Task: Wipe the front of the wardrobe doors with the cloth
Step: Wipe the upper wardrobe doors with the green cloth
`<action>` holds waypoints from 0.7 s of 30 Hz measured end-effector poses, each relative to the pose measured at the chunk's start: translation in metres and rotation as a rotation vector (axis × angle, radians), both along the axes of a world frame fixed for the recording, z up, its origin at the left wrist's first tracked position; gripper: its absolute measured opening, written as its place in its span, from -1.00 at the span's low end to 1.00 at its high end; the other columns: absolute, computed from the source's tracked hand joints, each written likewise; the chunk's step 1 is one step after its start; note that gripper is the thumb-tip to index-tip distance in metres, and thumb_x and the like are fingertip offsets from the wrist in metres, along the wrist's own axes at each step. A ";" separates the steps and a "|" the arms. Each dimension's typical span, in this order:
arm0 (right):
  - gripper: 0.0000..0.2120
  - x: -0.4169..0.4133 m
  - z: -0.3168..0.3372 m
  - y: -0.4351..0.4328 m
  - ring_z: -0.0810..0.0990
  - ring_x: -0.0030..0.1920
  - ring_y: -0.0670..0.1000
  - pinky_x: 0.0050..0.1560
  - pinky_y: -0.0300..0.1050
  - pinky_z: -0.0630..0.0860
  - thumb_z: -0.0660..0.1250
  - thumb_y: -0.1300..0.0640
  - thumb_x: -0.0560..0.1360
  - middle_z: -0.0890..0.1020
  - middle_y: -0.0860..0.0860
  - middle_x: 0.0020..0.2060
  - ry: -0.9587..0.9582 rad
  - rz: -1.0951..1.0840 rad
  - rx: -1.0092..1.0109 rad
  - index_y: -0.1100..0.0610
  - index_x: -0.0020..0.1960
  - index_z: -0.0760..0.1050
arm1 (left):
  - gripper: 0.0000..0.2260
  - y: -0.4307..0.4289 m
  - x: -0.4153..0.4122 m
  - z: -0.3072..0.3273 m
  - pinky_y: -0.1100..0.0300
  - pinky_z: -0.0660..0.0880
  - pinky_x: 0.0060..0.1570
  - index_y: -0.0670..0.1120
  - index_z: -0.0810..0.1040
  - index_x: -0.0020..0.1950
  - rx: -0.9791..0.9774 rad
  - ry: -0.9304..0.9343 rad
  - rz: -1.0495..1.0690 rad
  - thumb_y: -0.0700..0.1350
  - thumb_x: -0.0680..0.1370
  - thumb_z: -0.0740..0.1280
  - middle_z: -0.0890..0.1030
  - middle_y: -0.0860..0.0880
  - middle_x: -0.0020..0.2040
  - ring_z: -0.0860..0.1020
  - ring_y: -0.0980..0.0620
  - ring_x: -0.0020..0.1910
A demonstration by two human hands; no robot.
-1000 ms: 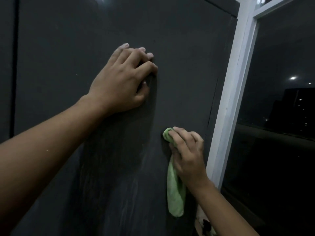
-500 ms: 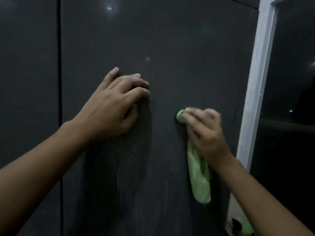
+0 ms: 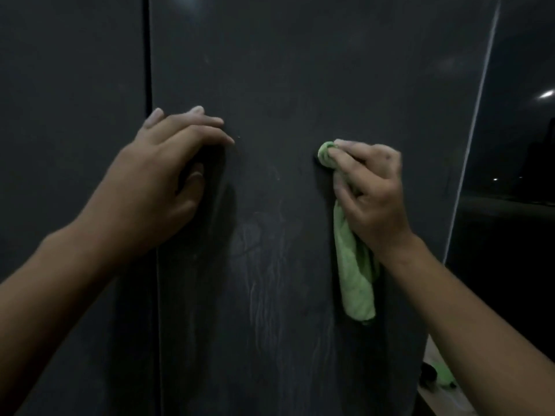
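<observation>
- 2 wardrobe doors; 2 hands.
- 1 green cloth, gripped by right hand, pressed on the right-hand door.
- Empty left hand: fingers spread on same door.

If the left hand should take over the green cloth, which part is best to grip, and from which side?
Grip the loose tail of the green cloth hanging below the right hand, coming from the left and slightly below. That end hangs free against the wardrobe door, while the upper end is bunched under the right hand's fingers, probably leaving no room there.
</observation>
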State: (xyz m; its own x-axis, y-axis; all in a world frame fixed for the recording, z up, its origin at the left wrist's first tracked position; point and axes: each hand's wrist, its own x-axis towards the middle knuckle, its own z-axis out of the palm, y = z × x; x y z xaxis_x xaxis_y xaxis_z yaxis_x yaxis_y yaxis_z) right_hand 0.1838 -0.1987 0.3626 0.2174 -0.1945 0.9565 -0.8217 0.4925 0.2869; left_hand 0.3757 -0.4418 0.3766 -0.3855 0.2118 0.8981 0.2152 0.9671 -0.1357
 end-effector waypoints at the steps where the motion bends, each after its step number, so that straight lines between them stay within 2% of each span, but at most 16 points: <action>1: -0.69 0.007 -0.001 -0.011 0.52 0.21 0.03 0.29 -0.10 0.26 0.34 0.33 0.51 0.58 0.08 0.24 -0.028 0.018 -0.040 0.21 0.24 0.60 | -0.56 -0.001 0.000 -0.002 -0.07 0.06 0.55 -0.04 0.50 0.32 0.002 0.003 -0.008 -0.34 0.48 0.32 0.45 0.01 0.41 0.27 0.06 0.51; 3: -0.68 0.021 -0.014 -0.036 0.47 0.27 -0.08 0.28 -0.02 0.31 0.34 0.34 0.50 0.57 0.09 0.25 0.002 0.041 0.000 0.24 0.24 0.59 | -0.59 -0.003 -0.001 -0.004 -0.04 0.05 0.56 -0.03 0.50 0.32 0.008 0.005 -0.034 -0.33 0.51 0.30 0.45 0.03 0.41 0.27 0.08 0.51; 6: -0.73 0.039 -0.034 -0.057 0.48 0.17 0.01 0.18 0.06 0.44 0.35 0.36 0.52 0.61 0.12 0.22 0.165 0.063 0.225 0.25 0.20 0.62 | -0.56 -0.008 0.003 -0.002 0.00 0.06 0.55 -0.02 0.48 0.33 0.002 -0.038 -0.068 -0.33 0.49 0.23 0.44 0.01 0.41 0.24 0.07 0.51; 8: -0.74 0.041 -0.027 -0.055 0.45 0.12 0.05 0.15 0.04 0.47 0.35 0.35 0.53 0.61 0.10 0.22 0.234 0.033 0.304 0.24 0.19 0.63 | -0.51 -0.013 0.010 -0.002 -0.01 0.17 0.48 0.01 0.48 0.33 0.018 -0.065 -0.068 -0.35 0.45 0.20 0.43 -0.05 0.43 0.25 0.00 0.50; 11: -0.72 0.036 0.004 -0.052 0.53 0.16 0.07 0.21 0.01 0.39 0.31 0.36 0.55 0.60 0.09 0.24 0.157 -0.005 0.137 0.20 0.22 0.62 | -0.49 -0.024 0.021 -0.001 0.12 0.28 0.36 0.02 0.50 0.28 0.015 -0.045 -0.087 -0.41 0.43 0.24 0.44 -0.02 0.41 0.28 -0.05 0.50; 14: -0.69 0.045 0.032 -0.067 0.44 0.20 0.08 0.28 -0.09 0.30 0.30 0.32 0.53 0.56 0.04 0.25 -0.033 0.001 -0.094 0.18 0.25 0.58 | -0.45 -0.034 0.027 -0.002 0.35 0.24 0.37 0.02 0.51 0.22 -0.034 -0.060 -0.136 -0.50 0.38 0.26 0.40 0.12 0.35 0.19 0.01 0.56; 16: -0.65 0.056 0.040 -0.084 0.39 0.21 0.14 0.31 -0.13 0.27 0.28 0.26 0.52 0.53 0.03 0.29 -0.106 0.000 -0.148 0.18 0.29 0.56 | -0.40 -0.039 0.031 -0.003 0.44 0.17 0.42 0.05 0.50 0.19 -0.025 -0.064 -0.185 -0.51 0.33 0.24 0.41 0.11 0.33 0.17 0.02 0.56; 19: -0.58 0.075 0.045 -0.109 0.28 0.27 0.09 0.33 -0.01 0.29 0.18 0.13 0.54 0.43 -0.04 0.39 -0.161 0.006 -0.153 0.15 0.38 0.48 | -0.41 -0.043 0.040 -0.006 0.35 0.15 0.45 0.14 0.44 0.20 0.038 -0.054 -0.223 -0.38 0.31 0.19 0.45 0.10 0.33 0.13 0.06 0.57; 21: -0.55 0.086 0.052 -0.124 0.26 0.32 0.05 0.36 0.05 0.26 0.12 0.11 0.57 0.39 -0.04 0.43 -0.164 0.004 -0.158 0.15 0.42 0.43 | -0.44 -0.045 0.043 -0.004 0.26 0.11 0.44 0.14 0.46 0.21 0.055 -0.019 -0.209 -0.31 0.30 0.20 0.47 0.13 0.30 0.11 0.04 0.57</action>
